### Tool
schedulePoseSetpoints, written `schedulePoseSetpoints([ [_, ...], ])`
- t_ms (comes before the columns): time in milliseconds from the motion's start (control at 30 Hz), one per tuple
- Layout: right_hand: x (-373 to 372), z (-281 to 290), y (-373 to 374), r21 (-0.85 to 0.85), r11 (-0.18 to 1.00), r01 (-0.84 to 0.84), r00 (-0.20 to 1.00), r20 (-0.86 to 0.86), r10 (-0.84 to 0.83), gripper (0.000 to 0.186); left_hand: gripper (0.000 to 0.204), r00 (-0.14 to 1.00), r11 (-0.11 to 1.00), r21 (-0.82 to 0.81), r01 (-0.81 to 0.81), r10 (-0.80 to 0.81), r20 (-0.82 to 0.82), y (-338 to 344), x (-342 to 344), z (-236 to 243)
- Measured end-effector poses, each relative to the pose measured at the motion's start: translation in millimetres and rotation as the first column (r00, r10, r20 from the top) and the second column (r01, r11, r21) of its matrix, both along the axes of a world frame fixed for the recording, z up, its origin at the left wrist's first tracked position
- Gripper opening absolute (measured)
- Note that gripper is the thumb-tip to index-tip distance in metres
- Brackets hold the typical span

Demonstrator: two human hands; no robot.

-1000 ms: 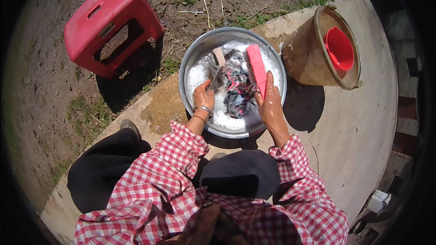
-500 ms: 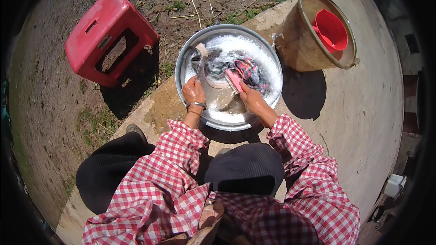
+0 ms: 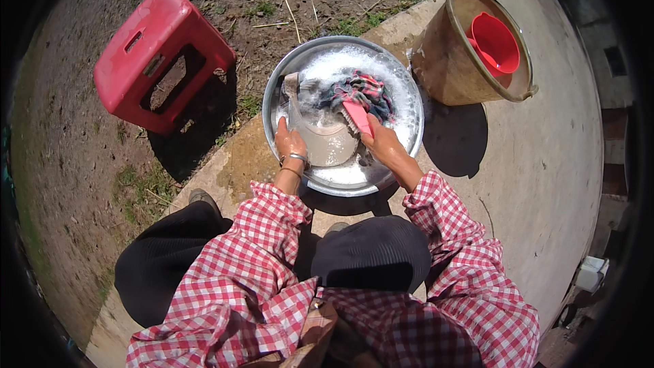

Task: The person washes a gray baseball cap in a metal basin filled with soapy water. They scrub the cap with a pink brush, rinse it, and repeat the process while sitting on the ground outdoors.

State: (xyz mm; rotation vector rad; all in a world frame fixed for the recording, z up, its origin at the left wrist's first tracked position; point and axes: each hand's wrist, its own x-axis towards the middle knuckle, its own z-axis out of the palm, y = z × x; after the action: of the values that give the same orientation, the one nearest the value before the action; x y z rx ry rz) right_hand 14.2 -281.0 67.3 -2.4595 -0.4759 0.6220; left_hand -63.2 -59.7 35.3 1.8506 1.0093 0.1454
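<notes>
A wide metal basin [image 3: 407,95] of soapy water is in front of me. My left hand [image 3: 286,140] grips the left edge of a wet grey brimmed cap or visor [image 3: 327,148] lying in it. My right hand [image 3: 380,142] is closed on a pink brush [image 3: 356,113], its white bristles against the cap. Behind the brush lies a bunched dark checked cloth [image 3: 368,92] with red stripes, amid the suds.
A red plastic stool [image 3: 139,34] stands on dirt at the left. A worn bucket [image 3: 436,61] holding a red scoop [image 3: 499,41] sits on the concrete slab [image 3: 531,177] at the right. A small white container [image 3: 591,274] is at the far right. My knees flank my arms below.
The pink brush has swung from upright on the right down across the cap toward the middle. The cap now lies flatter with its brim toward me, and the cloth is bunched farther back.
</notes>
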Motion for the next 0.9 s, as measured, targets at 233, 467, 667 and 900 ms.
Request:
schedulePoseSetpoints([
  [233, 2.1, -16.5, 15.3, -0.189, 0.955, 0.228, 0.956, -0.142, -0.257, 0.043, 0.077, 0.786, 0.535, 0.577, 0.617, -0.440, -0.433, -43.3, 3.6, 9.6],
  [467, 31.4, -66.0, 32.7, -0.135, 0.959, 0.249, 0.876, -0.391, -0.282, 0.022, 0.102, 0.100, 0.094, 0.055, 0.994, -0.591, -0.800, -49.3, 19.7, 23.7],
  [667, 57.1, 57.2, 2.3, 0.599, 0.631, 0.493, 0.680, -0.718, 0.150, 0.020, 0.085, 0.182, 0.112, -0.384, 0.916, -0.972, 0.151, -2.4, 53.2, 82.2],
  [900, 37.9, 115.5, -24.4, 0.357, 0.934, 0.014, 0.863, -0.476, 0.169, 0.028, 0.047, 0.830, 0.254, -0.813, 0.525, -0.363, 0.423, 96.3, 35.3, 155.8],
])
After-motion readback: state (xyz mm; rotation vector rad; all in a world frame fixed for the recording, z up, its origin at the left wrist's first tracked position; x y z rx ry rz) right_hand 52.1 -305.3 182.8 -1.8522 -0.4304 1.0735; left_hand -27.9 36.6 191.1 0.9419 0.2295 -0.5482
